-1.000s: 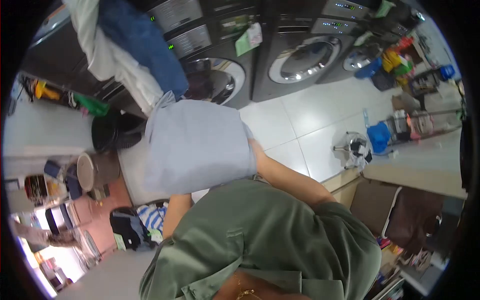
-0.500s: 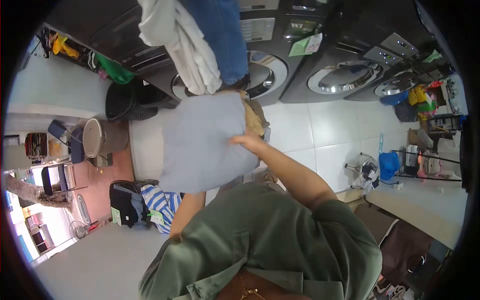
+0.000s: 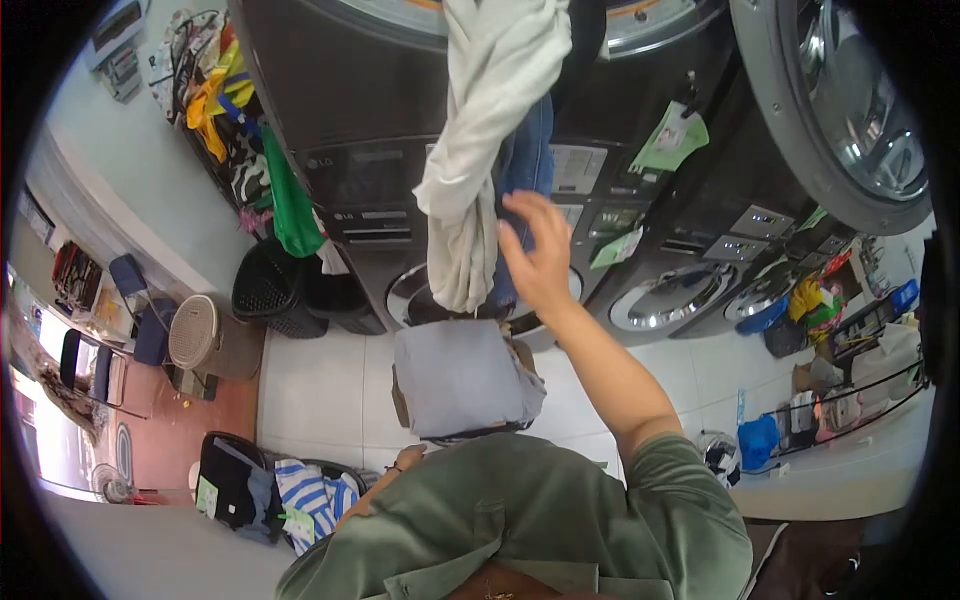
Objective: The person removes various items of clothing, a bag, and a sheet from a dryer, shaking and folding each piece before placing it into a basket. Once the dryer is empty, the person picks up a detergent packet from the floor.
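Observation:
My right hand (image 3: 541,258) is raised before the machines with its fingers apart, holding nothing. Close by hang blue jeans (image 3: 530,155) and a long cream cloth (image 3: 470,165), both trailing out of the upper machine. Below them, a grey cloth (image 3: 465,375) lies flat over a pile of laundry near the floor; whatever carries the pile is mostly hidden. Low at my left side, my left hand (image 3: 408,458) shows only in part beside my shirt, and its fingers are not clear.
Stacked dark washing machines (image 3: 370,165) fill the front, and a round door (image 3: 850,120) stands open at upper right. Dark laundry baskets (image 3: 270,285) and a beige lidded hamper (image 3: 200,340) are to the left. Striped cloth (image 3: 310,495) lies in a basket at lower left.
The grey cloth has gone from my hands onto the laundry pile below. My right hand has let go and risen toward the hanging clothes. The view has tilted up toward the upper machines.

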`<state>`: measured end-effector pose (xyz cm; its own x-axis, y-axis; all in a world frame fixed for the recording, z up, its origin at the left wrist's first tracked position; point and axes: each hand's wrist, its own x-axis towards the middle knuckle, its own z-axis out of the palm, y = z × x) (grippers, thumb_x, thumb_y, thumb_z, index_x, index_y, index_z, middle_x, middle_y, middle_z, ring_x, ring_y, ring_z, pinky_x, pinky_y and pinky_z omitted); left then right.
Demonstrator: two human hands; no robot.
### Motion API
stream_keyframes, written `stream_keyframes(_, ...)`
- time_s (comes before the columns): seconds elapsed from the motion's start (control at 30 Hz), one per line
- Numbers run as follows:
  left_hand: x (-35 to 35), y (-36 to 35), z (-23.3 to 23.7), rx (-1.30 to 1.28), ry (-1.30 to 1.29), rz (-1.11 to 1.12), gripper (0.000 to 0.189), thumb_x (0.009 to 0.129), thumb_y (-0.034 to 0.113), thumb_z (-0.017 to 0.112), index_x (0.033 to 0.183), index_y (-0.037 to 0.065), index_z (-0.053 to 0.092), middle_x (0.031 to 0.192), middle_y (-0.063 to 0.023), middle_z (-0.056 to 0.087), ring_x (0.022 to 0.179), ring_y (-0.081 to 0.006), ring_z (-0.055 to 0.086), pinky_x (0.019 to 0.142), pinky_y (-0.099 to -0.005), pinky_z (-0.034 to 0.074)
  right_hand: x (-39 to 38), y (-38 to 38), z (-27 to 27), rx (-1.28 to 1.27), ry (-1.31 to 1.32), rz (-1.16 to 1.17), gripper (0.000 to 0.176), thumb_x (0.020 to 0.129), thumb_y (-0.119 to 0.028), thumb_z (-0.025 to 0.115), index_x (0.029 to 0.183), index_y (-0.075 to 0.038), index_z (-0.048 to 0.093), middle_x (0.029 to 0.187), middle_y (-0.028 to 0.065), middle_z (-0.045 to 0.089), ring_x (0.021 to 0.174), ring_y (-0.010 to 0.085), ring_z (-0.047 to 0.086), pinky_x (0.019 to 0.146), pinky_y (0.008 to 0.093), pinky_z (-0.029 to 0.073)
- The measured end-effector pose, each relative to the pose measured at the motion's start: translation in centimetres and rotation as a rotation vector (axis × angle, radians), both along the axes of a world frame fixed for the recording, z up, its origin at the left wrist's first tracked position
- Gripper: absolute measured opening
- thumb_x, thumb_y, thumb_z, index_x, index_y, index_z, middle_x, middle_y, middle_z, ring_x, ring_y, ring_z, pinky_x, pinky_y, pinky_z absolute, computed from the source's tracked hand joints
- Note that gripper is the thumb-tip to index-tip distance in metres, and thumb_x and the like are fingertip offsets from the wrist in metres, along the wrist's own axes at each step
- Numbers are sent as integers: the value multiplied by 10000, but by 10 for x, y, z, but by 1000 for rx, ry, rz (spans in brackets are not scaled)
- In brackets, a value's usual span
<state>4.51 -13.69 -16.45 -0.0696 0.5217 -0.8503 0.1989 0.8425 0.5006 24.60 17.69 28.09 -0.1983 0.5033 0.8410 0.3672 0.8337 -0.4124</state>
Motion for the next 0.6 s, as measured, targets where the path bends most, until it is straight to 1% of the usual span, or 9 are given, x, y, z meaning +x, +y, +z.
stream_keyframes(0.13,6,71,18,390,63,86,410,864,374,559,1109,49,613,888,-81,683,792,-154,635,663,-299,491,-63,28,77,-365,570,300,575,797,-209,723,1233,44,447,1179,192,542,1078,270,528,924,364,404)
stream_keyframes(0.17,16,86,37,476,123,139,406,871,373,552,1117,54,609,900,-74,678,801,-140,627,666,-295,486,-74,33,94,-469,548,197,694,793,-216,739,1298,57,349,1216,151,503,1109,212,496,955,365,386)
stream_keyframes(0.27,35,123,147,584,33,250,414,903,381,529,1193,88,568,992,-47,652,826,-129,607,711,-283,462,-102,58,86,-700,830,563,360,880,-175,624,1154,25,502,1038,107,592,892,183,591,759,315,480)
stream_keyframes(0.4,33,152,247,818,-363,639,597,920,529,431,1337,101,449,1181,-97,582,978,-204,576,853,-334,432,-63,-39,67,-973,580,691,113,924,-108,491,957,-23,558,863,65,616,736,110,589,601,272,483)
stream_keyframes(0.43,36,157,269,852,-452,743,674,926,602,357,1364,93,413,1244,-117,546,1067,-251,557,922,-364,417,-54,-77,57,-1053,560,551,145,910,-92,487,986,-17,586,882,76,639,791,137,614,679,284,500)
stream_keyframes(0.5,38,169,290,1138,-675,569,780,897,664,347,1406,73,331,1315,-144,483,1164,-282,501,990,-409,382,-27,-108,-22,-631,43,618,285,825,-60,546,1089,35,592,1051,141,664,952,252,629,859,360,470)
stream_keyframes(0.53,40,172,299,1104,-864,549,832,880,691,346,1423,63,289,1353,-156,443,1210,-301,463,1022,-428,358,-3,-134,-22,-605,-187,696,311,779,-101,558,1068,9,594,1004,231,638,967,361,621,827,413,482)
stream_keyframes(0.57,43,176,309,1049,-1046,529,886,864,718,345,1441,52,246,1391,-169,403,1257,-319,425,1054,-447,333,19,-143,-36,-621,-419,727,295,781,-105,580,1047,23,594,1007,239,628,972,364,612,850,404,474)
stream_keyframes(0.6,46,181,317,806,-1289,580,938,846,740,347,1455,41,202,1431,-179,355,1302,-340,377,1085,-462,301,40,-147,-42,-689,-395,664,303,783,-98,592,1064,15,594,1026,222,633,980,345,616,861,400,475)
